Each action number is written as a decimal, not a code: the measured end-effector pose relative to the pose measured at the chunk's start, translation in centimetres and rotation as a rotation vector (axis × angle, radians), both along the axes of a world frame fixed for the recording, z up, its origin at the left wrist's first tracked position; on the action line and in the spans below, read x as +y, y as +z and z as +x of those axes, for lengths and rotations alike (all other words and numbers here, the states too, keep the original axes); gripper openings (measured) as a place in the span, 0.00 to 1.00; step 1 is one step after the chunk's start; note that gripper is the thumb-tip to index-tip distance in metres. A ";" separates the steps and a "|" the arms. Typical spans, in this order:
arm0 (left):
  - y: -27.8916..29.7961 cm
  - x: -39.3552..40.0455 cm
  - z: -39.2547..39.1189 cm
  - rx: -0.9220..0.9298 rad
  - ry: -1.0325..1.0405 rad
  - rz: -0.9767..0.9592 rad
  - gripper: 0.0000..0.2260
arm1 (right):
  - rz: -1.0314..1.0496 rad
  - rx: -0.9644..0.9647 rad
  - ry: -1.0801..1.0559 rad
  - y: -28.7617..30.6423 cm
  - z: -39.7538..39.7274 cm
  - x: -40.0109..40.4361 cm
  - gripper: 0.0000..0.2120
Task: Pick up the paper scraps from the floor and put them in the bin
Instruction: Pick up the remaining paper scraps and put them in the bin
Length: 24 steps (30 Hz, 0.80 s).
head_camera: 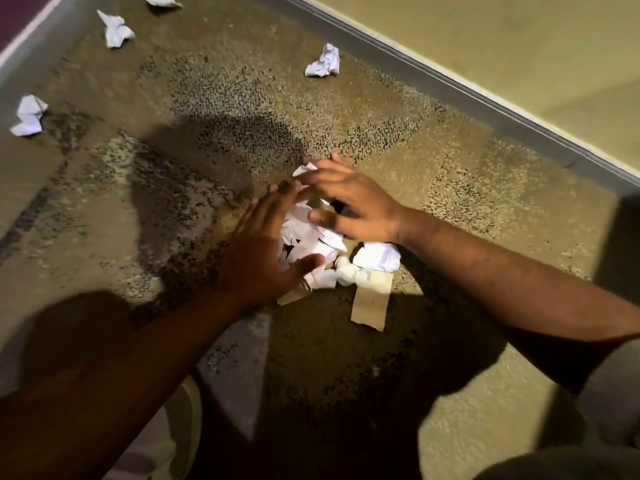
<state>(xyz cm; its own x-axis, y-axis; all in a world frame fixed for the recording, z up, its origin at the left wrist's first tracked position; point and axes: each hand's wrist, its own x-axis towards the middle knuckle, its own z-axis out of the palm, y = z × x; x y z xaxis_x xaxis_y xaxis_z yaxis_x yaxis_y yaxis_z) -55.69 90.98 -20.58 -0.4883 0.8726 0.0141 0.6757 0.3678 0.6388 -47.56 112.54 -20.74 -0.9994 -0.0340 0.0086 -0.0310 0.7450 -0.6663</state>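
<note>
A heap of crumpled white paper scraps (313,244) lies on the speckled carpet in the middle of the view, with torn brown paper pieces (370,304) under its near edge. My left hand (263,244) lies flat against the heap's left side, fingers straight. My right hand (349,204) hovers over the top of the heap with fingers spread and bent down onto the scraps. More crumpled white scraps lie apart: one far right (325,62), one at the left edge (28,116), two at the top left (116,29). No bin is in view.
A grey baseboard (485,98) and a yellow wall run diagonally along the right. A dark purple surface with a white line (20,32) borders the top left. My shoe (180,424) shows at the bottom.
</note>
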 end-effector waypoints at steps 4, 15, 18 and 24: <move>0.3 -1.6 1.5 0.071 -0.161 -0.074 0.57 | -0.017 0.077 0.053 -0.1 4.1 -0.7 0.20; 0.6 -4.0 4.4 0.213 -0.454 -0.182 0.61 | 0.339 -0.059 0.215 -0.3 13.4 -4.0 0.57; 0.0 -4.3 6.1 0.213 -0.468 -0.136 0.57 | 0.276 -0.071 0.231 0.6 13.2 -5.0 0.53; -1.6 -4.3 8.2 0.180 -0.331 0.000 0.41 | 0.225 0.045 0.111 0.1 12.7 -6.5 0.37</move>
<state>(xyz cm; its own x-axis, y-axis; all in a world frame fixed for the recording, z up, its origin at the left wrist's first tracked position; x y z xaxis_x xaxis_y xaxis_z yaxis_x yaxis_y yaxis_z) -47.53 86.65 -22.18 -0.1700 0.9827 0.0735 0.8593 0.1114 0.4992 -34.86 106.00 -20.60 -0.9882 -0.1498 0.0323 -0.1468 0.8648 -0.4802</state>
